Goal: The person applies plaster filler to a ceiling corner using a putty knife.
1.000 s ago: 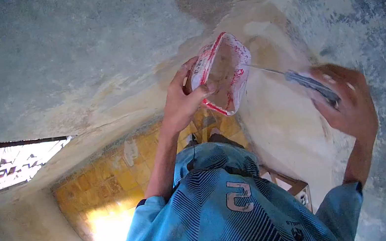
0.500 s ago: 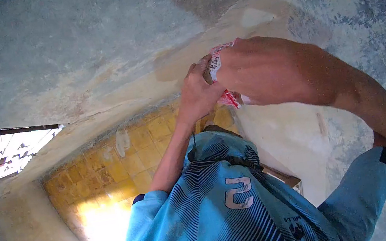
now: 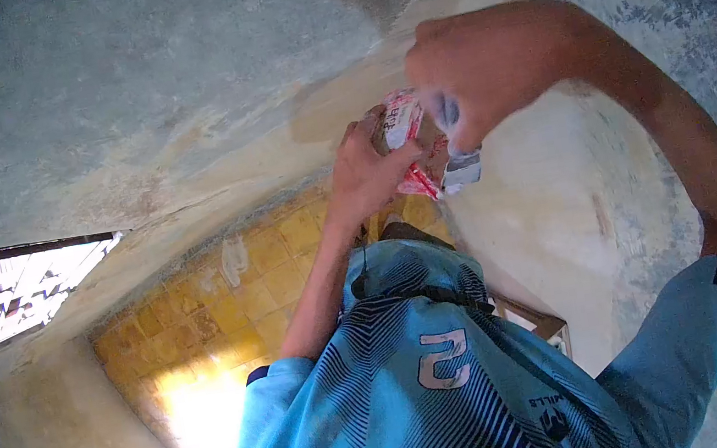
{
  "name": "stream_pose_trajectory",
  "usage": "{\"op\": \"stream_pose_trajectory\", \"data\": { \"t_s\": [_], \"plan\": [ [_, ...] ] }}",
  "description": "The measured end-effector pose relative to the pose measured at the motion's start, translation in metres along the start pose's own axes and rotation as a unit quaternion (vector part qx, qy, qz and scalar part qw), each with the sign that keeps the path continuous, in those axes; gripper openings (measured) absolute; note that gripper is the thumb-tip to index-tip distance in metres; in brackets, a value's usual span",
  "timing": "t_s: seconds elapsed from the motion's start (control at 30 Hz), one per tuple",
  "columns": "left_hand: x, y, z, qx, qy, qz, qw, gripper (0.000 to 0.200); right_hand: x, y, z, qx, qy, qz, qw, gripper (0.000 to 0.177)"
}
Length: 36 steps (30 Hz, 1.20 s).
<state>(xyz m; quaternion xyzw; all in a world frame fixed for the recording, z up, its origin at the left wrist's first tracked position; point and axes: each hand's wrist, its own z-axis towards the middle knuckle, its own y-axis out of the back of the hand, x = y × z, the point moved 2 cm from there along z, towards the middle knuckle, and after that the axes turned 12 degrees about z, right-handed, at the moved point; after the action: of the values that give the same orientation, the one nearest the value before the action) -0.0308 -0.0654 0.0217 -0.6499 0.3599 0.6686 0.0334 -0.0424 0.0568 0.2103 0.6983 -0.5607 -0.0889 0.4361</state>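
Note:
My left hand (image 3: 368, 165) is wrapped round a crumpled red-and-white printed plastic packet (image 3: 403, 117) from its left side. Brownish-grey stuff shows in the packet's mouth. My right hand (image 3: 485, 75) is closed above and to the right of the packet, wrist bent. Below its fingers shows a flat scraper (image 3: 462, 171), its blade smeared grey-white and close against the packet's right side. Most of the scraper's handle is hidden in my fist.
A patchy grey wall (image 3: 171, 85) rises ahead, with tan smeared areas (image 3: 332, 107). Yellow floor tiles (image 3: 229, 290) lie below, partly sunlit. A barred window opening (image 3: 16, 289) is at left. A brown-framed object (image 3: 530, 319) stands low behind my body.
My right hand has lifted up and away from the packet, uncovering more of it and the scraper's blade. My left hand keeps its grip nearly in place.

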Motion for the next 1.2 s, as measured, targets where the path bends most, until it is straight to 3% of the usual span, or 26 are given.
{"op": "stream_pose_trajectory", "data": {
  "t_s": [0.1, 0.2, 0.3, 0.4, 0.47, 0.5, 0.53, 0.57, 0.63, 0.67, 0.83, 0.87, 0.97, 1.03, 1.13, 1.2],
  "plan": [
    [0.025, -0.004, 0.002, 0.002, -0.017, -0.038, 0.999, 0.061, -0.034, 0.005, -0.013, 0.05, -0.083, 0.061, 0.993, 0.028],
    [0.033, 0.002, -0.004, 0.017, 0.027, -0.089, 0.995, 0.067, -0.071, -0.005, -0.044, -0.033, -0.055, 0.182, 0.981, 0.031],
    [0.029, 0.017, -0.019, 0.042, 0.083, -0.149, 0.984, 0.064, -0.111, -0.041, -0.083, -0.158, -0.103, 0.321, 0.928, 0.034],
    [0.066, 0.019, -0.035, 0.031, 0.109, -0.162, 0.98, 0.062, -0.138, -0.12, -0.114, -0.375, -0.171, 0.477, 0.776, 0.029],
    [0.088, 0.018, -0.051, 0.014, 0.126, -0.185, 0.974, 0.065, -0.163, -0.18, -0.123, -0.357, -0.145, 0.626, 0.678, 0.031],
    [0.095, 0.015, -0.06, 0.002, 0.138, -0.209, 0.968, 0.067, -0.176, -0.226, -0.121, -0.404, -0.176, 0.665, 0.603, 0.032],
    [0.103, 0.012, -0.068, -0.02, 0.135, -0.217, 0.967, 0.069, -0.185, -0.261, -0.117, -0.428, -0.136, 0.682, 0.577, 0.035],
    [0.109, 0.007, -0.077, -0.042, 0.133, -0.226, 0.964, 0.072, -0.184, -0.285, -0.108, -0.436, -0.12, 0.754, 0.476, 0.035],
    [0.121, -0.006, -0.097, -0.058, 0.204, -0.227, 0.95, 0.077, -0.207, -0.348, -0.082, -0.494, -0.115, 0.778, 0.371, 0.032],
    [0.12, -0.017, -0.102, -0.059, 0.203, -0.236, 0.948, 0.08, -0.216, -0.372, -0.066, -0.51, -0.099, 0.805, 0.288, 0.029],
    [0.145, -0.083, -0.134, -0.15, 0.29, -0.315, 0.891, 0.098, -0.287, -0.43, 0.028, -0.527, -0.068, 0.787, 0.315, 0.026],
    [0.15, -0.096, -0.138, -0.131, 0.292, -0.323, 0.891, 0.098, -0.301, -0.437, 0.043, -0.53, -0.059, 0.782, 0.324, 0.026],
    [0.161, -0.122, -0.156, -0.094, 0.332, -0.342, 0.874, 0.104, -0.35, -0.445, 0.091, -0.568, -0.041, 0.787, 0.24, 0.019],
    [0.17, -0.134, -0.169, -0.103, 0.306, -0.308, 0.895, 0.074, -0.381, -0.452, 0.108, -0.594, -0.07, 0.759, 0.258, 0.019],
    [0.172, -0.147, -0.171, -0.09, 0.27, -0.259, 0.923, 0.056, -0.401, -0.451, 0.121, -0.622, -0.092, 0.74, 0.238, 0.019],
    [0.172, -0.153, -0.164, -0.115, 0.285, -0.378, 0.873, 0.051, -0.405, -0.442, 0.126, -0.633, -0.099, 0.737, 0.214, 0.022]
  ]
}}
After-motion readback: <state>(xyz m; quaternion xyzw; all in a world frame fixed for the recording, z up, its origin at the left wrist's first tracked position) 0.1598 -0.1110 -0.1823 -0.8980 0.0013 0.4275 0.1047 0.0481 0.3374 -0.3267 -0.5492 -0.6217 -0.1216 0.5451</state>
